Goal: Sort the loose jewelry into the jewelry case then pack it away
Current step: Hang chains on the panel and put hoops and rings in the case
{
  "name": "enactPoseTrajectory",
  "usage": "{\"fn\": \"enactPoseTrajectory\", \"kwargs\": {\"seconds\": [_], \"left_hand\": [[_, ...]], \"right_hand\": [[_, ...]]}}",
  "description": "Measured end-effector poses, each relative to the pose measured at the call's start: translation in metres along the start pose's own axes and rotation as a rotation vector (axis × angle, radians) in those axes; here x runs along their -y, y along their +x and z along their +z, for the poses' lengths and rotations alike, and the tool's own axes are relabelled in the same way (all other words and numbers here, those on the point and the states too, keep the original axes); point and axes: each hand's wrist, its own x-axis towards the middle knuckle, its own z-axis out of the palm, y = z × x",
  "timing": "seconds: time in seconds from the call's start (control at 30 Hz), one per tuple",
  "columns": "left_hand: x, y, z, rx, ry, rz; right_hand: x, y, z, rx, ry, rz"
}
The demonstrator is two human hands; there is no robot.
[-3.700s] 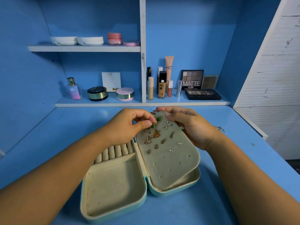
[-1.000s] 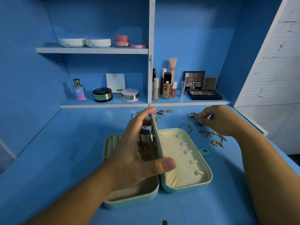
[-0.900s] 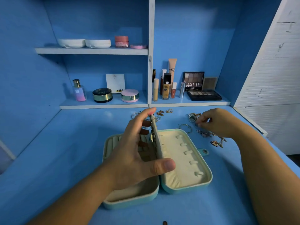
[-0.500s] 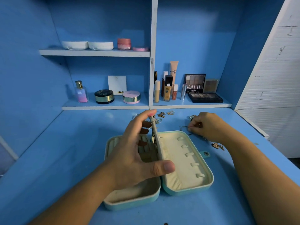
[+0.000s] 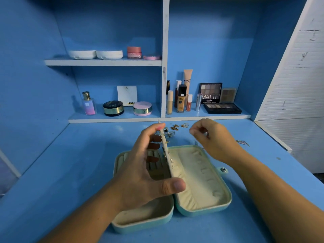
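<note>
Blue shelving stocked with cosmetics backs the blue surface [image 5: 70, 155]. The left hand [image 5: 140, 172] has its fingers [image 5: 154, 132] spread along one face of the earring panel [image 5: 169, 160] and its thumb pressed on the other, holding the panel upright between the halves of the jewelry case [image 5: 226, 202]. The right hand [image 5: 213, 141] has its fingers [image 5: 194, 132] curled together, pinching what looks like a small silvery piece [image 5: 206, 133]; its kind cannot be told. The open half lies just below those fingers, so a short, steady lowering onto its row of tabs should serve, with the panel held upright to leave room. More loose jewelry [image 5: 175, 127] lies just beyond the fingertips, and a chain [image 5: 242, 142] sits outside the right wrist.
</note>
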Motion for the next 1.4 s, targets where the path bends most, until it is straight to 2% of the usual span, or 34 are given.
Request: {"fn": "enactPoseTrajectory", "kwargs": {"seconds": [0.1,0.2,0.43,0.8,1.0,1.2,1.4], "left_hand": [[0.0,0.0,0.0,0.0,-0.004,0.005],[-0.001,0.0,0.0,0.008,-0.002,-0.001],[0.0,0.0,0.001,0.005,0.011,0.008],[-0.001,0.001,0.001,0.015,-0.004,0.015],[0.0,0.0,0.0,0.018,0.01,0.018],[0.0,0.001,-0.001,0.009,-0.009,0.034],[0.0,0.001,-0.001,0.011,-0.013,0.038]], "right_hand": [[0.028,-0.01,0.019,0.037,0.301,0.032],[0.042,-0.012,0.03,0.045,0.492,0.033],[0.049,-0.013,0.033,0.085,0.648,0.041],[0.047,-0.012,0.035,0.087,0.637,0.042],[0.047,-0.013,0.033,0.112,0.547,0.017],[0.047,-0.015,0.035,0.039,0.358,-0.023],[0.047,-0.017,0.036,-0.01,0.356,-0.013]]}}
